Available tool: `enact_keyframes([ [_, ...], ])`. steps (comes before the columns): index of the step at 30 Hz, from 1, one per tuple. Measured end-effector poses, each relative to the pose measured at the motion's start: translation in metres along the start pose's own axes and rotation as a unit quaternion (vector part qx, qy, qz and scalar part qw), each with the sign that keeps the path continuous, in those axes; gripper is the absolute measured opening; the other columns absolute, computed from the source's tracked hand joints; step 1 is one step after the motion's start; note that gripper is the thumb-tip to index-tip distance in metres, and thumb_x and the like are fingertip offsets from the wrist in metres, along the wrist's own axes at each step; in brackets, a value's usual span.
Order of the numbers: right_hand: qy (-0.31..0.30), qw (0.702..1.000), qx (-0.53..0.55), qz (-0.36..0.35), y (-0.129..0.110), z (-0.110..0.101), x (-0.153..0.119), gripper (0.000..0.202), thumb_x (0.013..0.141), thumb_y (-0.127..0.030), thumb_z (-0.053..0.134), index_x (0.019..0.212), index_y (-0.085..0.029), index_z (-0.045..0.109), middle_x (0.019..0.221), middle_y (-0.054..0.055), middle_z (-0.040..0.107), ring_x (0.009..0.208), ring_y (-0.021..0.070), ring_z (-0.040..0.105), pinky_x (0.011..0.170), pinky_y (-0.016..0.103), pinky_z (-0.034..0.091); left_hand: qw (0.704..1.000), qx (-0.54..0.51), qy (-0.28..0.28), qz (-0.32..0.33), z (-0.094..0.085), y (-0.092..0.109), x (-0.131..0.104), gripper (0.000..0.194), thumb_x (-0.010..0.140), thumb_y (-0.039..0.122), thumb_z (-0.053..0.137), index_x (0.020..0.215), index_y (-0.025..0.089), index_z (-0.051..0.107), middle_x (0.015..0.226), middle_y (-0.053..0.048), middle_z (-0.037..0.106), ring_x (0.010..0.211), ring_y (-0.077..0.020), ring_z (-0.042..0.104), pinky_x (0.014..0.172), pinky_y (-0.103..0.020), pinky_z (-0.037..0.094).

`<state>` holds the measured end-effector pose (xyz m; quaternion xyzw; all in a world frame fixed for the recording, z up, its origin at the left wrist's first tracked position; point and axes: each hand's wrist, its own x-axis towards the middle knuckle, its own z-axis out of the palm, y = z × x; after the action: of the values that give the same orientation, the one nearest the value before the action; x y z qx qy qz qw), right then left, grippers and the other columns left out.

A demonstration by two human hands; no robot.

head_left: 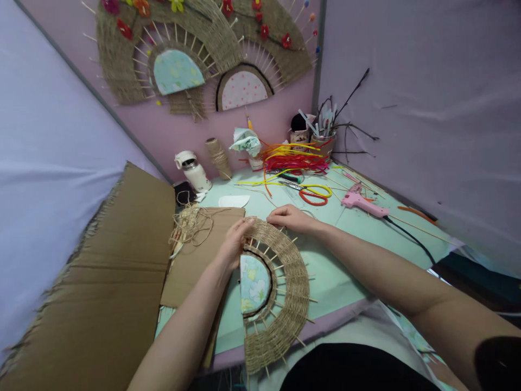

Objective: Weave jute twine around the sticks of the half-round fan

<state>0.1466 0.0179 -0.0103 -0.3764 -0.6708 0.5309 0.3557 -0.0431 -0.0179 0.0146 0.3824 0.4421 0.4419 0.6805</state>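
A half-round woven twine fan with thin sticks poking past its rim stands tilted over the table's near edge. Its straight side faces left, with a blue floral half-circle in the middle. My left hand grips the fan's upper left end, fingers wrapped round it. At the fan's top edge, my right hand is closed in a pinch near the twine; what lies between its fingertips is too small to make out.
Cardboard and tangled twine lie left. Scissors, pipe cleaners and a pink glue gun with a black cord lie behind and right. A white bottle and twine spool stand at the back.
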Motion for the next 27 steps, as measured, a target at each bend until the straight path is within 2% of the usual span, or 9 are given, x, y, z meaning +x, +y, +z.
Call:
enact_keyframes([
  [4,0.02,1.0,0.01,0.002,0.001,0.002,0.0,0.032,0.076,-0.043,0.06,0.061,-0.014,0.06,0.057,-0.002,0.049,0.057,0.0098,0.042,0.057,0.024,0.033,0.997,0.025,-0.056,-0.046,-0.006,-0.003,0.001,0.036,0.06,0.024,0.079,0.092,0.012,0.065,0.079,-0.005,0.068,0.063,-0.0123,0.061,0.061,-0.023,0.047],
  [7,0.019,1.0,0.01,0.003,0.0,0.002,0.0,0.034,0.076,-0.044,0.06,0.059,-0.015,0.059,0.057,-0.002,0.048,0.057,0.0099,0.042,0.057,0.024,0.032,0.994,0.025,-0.075,-0.079,-0.008,-0.008,0.004,0.036,0.064,0.024,0.077,0.096,0.011,0.066,0.081,-0.007,0.07,0.065,-0.0137,0.062,0.064,-0.025,0.048],
  [9,0.013,1.0,0.008,0.002,0.0,0.003,0.0,0.035,0.076,-0.045,0.06,0.058,-0.015,0.057,0.056,-0.002,0.047,0.057,0.0098,0.041,0.056,0.024,0.032,0.993,0.012,-0.082,-0.081,-0.007,-0.011,0.005,0.042,0.066,0.025,0.076,0.105,0.013,0.065,0.084,-0.008,0.071,0.066,-0.0147,0.063,0.065,-0.026,0.049],
  [12,0.01,1.0,0.003,-0.004,-0.001,0.003,0.0,0.035,0.077,-0.045,0.058,0.059,-0.015,0.058,0.056,-0.002,0.048,0.056,0.01,0.042,0.056,0.025,0.032,0.995,-0.013,-0.081,-0.057,-0.005,-0.01,0.004,0.052,0.068,0.021,0.074,0.118,0.019,0.061,0.09,-0.006,0.071,0.067,-0.0138,0.064,0.066,-0.025,0.049],
  [15,0.026,0.999,-0.014,-0.013,-0.001,0.002,0.0,0.035,0.079,-0.047,0.056,0.069,-0.015,0.064,0.059,-0.001,0.051,0.057,0.0107,0.043,0.055,0.025,0.033,0.996,-0.019,-0.068,-0.046,-0.005,-0.007,0.003,0.053,0.067,0.019,0.074,0.119,0.019,0.061,0.089,-0.006,0.071,0.062,-0.0119,0.062,0.061,-0.022,0.048],
  [19,0.071,0.995,-0.058,-0.027,-0.002,-0.001,-0.001,0.041,0.08,-0.053,0.053,0.078,-0.015,0.068,0.062,0.001,0.053,0.058,0.0121,0.045,0.054,0.025,0.034,0.999,-0.019,-0.034,-0.036,-0.007,-0.001,0.002,0.053,0.067,0.019,0.073,0.119,0.019,0.061,0.084,-0.005,0.071,0.054,-0.0098,0.058,0.05,-0.02,0.045],
  [27,0.168,0.976,-0.114,-0.075,-0.005,-0.003,-0.003,0.039,0.084,-0.049,0.049,0.077,-0.015,0.066,0.06,-0.001,0.049,0.059,0.0125,0.042,0.057,0.026,0.033,0.999,-0.027,-0.01,-0.024,-0.013,0.001,0.007,0.05,0.069,0.017,0.071,0.118,0.019,0.062,0.074,-0.002,0.068,0.05,-0.0074,0.055,0.047,-0.018,0.044],
])
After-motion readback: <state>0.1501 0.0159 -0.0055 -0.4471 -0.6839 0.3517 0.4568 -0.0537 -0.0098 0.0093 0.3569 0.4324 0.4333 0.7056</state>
